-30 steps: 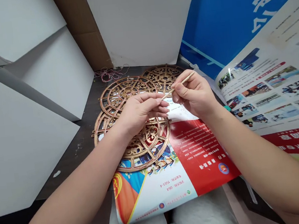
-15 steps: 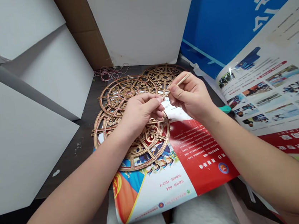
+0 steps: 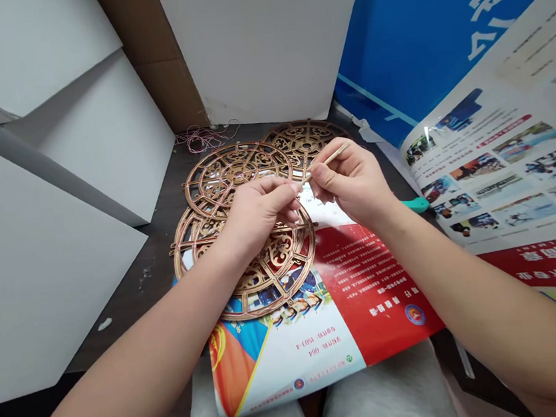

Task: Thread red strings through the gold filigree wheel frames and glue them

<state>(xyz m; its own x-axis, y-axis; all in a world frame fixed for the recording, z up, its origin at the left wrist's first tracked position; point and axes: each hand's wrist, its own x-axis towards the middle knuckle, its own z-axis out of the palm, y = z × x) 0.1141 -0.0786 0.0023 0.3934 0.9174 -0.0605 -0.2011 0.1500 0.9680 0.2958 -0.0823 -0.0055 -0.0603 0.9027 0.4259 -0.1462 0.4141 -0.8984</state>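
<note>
Two hands: the left hand (image 3: 258,214) and the right hand (image 3: 353,183), both bare, are raised side by side above the work area.

Right hand fingers (image 3: 321,173): closed, gripping a thin wooden stick (image 3: 330,157) between thumb and forefinger. The stick angles up and to the right.

Left hand fingers (image 3: 286,194): curled and drawn together, just beside the lower tip of the stick. Contact with the stick, and any small item held, cannot be determined.

Held item position: above the lower disc and the edge of the poster, near the upper-right disc.

Three openwork wooden discs (image 3: 237,179): laser-cut, gold-brown, lying flat below the hands. The left and lower discs overlap; the third sits at the far side, partly under the right hand.

Support: a red-and-white printed poster (image 3: 368,292) lies under the lower disc, on a dark surface (image 3: 132,299).

Nearby items: a tangle of thin thread (image 3: 204,138) lies at the far edge. A teal object (image 3: 415,205) lies beside the right wrist, partly hidden. A printed brochure (image 3: 494,170) lies to the right, against a blue board (image 3: 413,32).
</note>
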